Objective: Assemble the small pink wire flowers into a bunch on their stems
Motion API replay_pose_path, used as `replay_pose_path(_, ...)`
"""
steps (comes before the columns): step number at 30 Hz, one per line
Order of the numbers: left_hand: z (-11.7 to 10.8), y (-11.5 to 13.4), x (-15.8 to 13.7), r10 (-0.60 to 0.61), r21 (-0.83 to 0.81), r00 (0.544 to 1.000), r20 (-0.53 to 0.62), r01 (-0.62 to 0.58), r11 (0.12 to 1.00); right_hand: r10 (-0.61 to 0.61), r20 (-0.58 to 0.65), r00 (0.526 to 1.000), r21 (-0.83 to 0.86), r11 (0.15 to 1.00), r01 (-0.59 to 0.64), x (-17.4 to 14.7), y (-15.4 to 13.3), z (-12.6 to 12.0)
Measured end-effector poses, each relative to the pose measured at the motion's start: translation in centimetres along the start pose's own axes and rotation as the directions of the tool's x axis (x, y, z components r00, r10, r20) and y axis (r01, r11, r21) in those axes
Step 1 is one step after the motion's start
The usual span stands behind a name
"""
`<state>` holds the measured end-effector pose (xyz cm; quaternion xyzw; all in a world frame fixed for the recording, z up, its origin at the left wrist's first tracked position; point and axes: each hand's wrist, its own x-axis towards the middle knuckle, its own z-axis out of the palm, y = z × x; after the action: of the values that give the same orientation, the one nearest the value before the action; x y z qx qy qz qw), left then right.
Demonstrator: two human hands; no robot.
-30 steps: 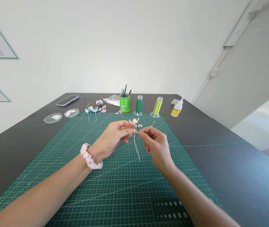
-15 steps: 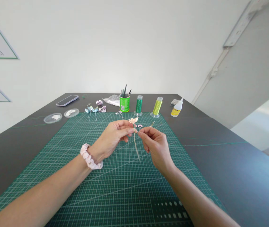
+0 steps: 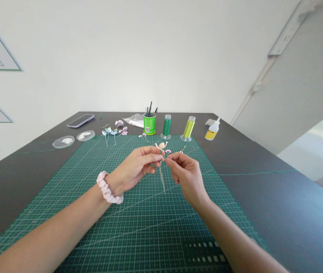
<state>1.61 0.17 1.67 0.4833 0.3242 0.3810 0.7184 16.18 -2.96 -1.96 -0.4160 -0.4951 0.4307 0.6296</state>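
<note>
My left hand [image 3: 140, 162] pinches the stem of a small cream-pink flower [image 3: 161, 145] between thumb and fingers. Green thread shows on the stem just below the petals, and pale loose strands [image 3: 162, 180] hang down under the fingers. Close beside it on the right, my right hand [image 3: 186, 170] is closed in a pinch on a thin thread [image 3: 164, 158] that runs to the stem. Both hands are above the green cutting mat [image 3: 138, 223]. Behind them lie a small pink petal piece [image 3: 168, 151] and scissors [image 3: 183, 149], partly hidden by my right hand.
At the back stand a green can [image 3: 149, 125] of tools, a green thread spool [image 3: 166, 127], a yellow-green spool [image 3: 189, 129] and a glue bottle [image 3: 212, 130]. Toward the left are finished blue flowers [image 3: 110, 131], purple flowers [image 3: 124, 131], clear dishes [image 3: 63, 142] and a phone [image 3: 81, 120].
The flower has turned and sits slightly lower in my left fingers, its petals facing differently. The hanging strands have swung a little left. My right hand has barely moved.
</note>
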Motion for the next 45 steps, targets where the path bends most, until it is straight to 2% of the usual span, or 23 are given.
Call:
replay_pose_path(5,0.25,0.16,-0.06,-0.04,-0.052,0.999,-0.003,0.039,0.998,-0.004,0.003,1.0,0.007,1.0,0.004,-0.02,0.06,0.03)
replay_pose_path(14,0.04,-0.02,-0.09,-0.027,-0.072,0.999,-0.02,0.026,0.997,-0.003,0.0,1.0,-0.001,1.0,0.003,-0.08,0.11,0.09)
replay_pose_path(21,-0.15,-0.26,0.08,0.05,0.032,0.997,-0.064,-0.048,0.998,-0.001,-0.009,1.0,-0.017,1.0,0.001,0.02,0.15,0.03)
replay_pose_path(25,0.01,-0.07,-0.04,0.054,0.073,0.996,-0.067,-0.049,0.996,-0.001,-0.009,1.0,-0.005,1.0,0.001,0.11,0.2,-0.04)
replay_pose_path(35,0.19,0.21,-0.17,-0.024,-0.035,0.997,-0.073,0.021,0.999,-0.008,-0.007,1.0,-0.024,1.0,0.007,0.03,0.3,-0.09)
replay_pose_path(45,0.1,0.05,-0.14,-0.017,-0.067,0.996,-0.084,0.012,0.998,-0.004,-0.012,1.0,-0.007,1.0,0.004,0.0,0.29,-0.06)
